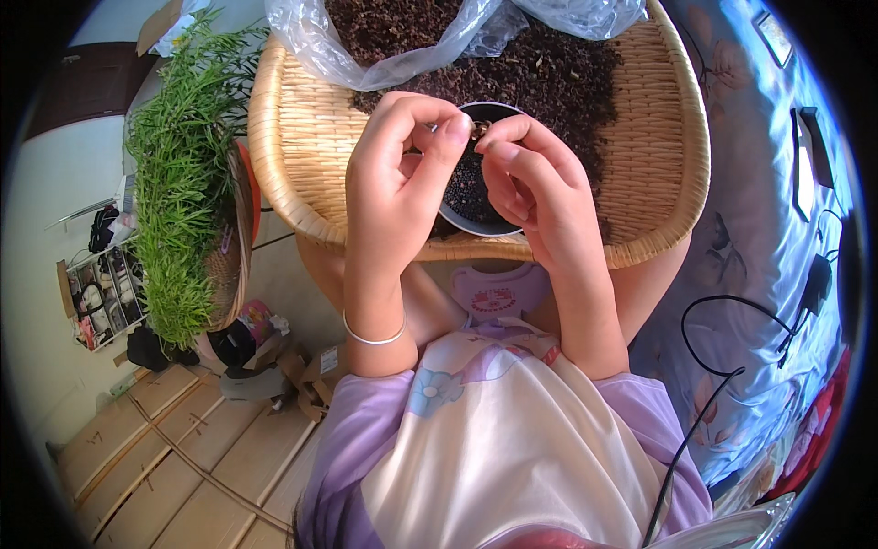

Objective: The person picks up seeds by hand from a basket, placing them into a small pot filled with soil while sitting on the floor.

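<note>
Both hands meet above a round bowl with a pale rim, which holds many tiny dark grains. My left hand is closed in a pinch, thumb against forefinger, on a small brown dried piece. My right hand pinches the same piece from the other side, its remaining fingers curled in. What kind of piece it is, I cannot tell. Beneath the bowl lies a shallow woven tray across my lap. Dark reddish-brown dried plant bits are heaped on the tray around the bowl's far side.
Clear plastic bags lie over the heap at the tray's far side. On the left stands a basket with leafy green plants. Flat cardboard boxes cover the lower-left floor. A black cable crosses blue bedding at right.
</note>
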